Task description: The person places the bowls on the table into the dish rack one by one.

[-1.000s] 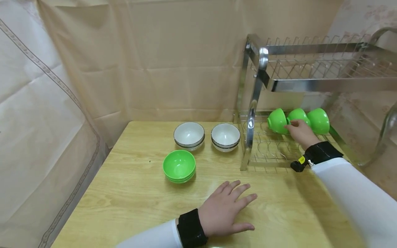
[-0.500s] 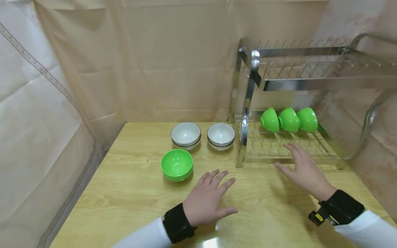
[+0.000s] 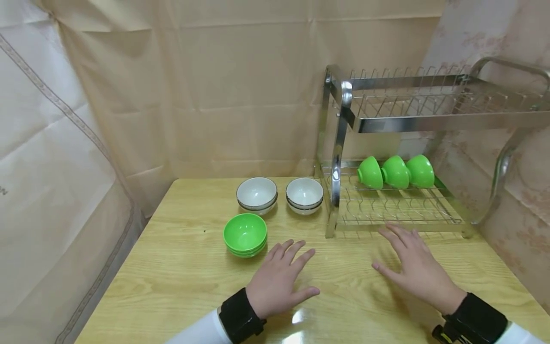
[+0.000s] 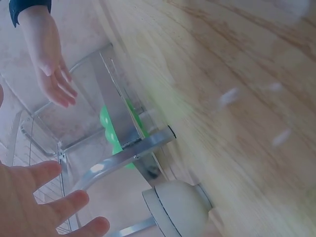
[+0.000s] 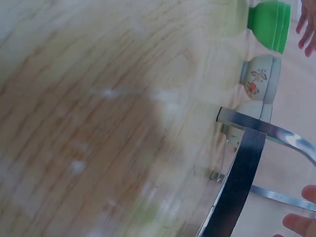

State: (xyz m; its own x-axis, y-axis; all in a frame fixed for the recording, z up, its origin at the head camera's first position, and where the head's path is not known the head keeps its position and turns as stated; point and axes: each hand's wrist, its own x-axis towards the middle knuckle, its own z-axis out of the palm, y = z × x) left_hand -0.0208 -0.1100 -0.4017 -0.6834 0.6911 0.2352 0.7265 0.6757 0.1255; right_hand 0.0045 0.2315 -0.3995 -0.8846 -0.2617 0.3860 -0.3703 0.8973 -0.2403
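**Empty-Handed Amid Green and White**

A wood-grain surface (image 3: 172,272) spreads before a person, 12 o'clock being straight ahead. At 1 o'clock stands a two-tier metal rack (image 3: 429,124). The left hand (image 3: 277,282) and right hand (image 3: 418,270) are over the surface, fingers apart, neither holding anything. From the left hand, a green bowl stack (image 3: 245,234) sits at 11 o'clock and two white bowl stacks (image 3: 257,193) flank 12, nested probably to save room. On the lower tier, between 11 and 12 o'clock from the right hand, three green bowls (image 3: 396,172) stand on edge, bases toward 9, apparently steadied by the wires.
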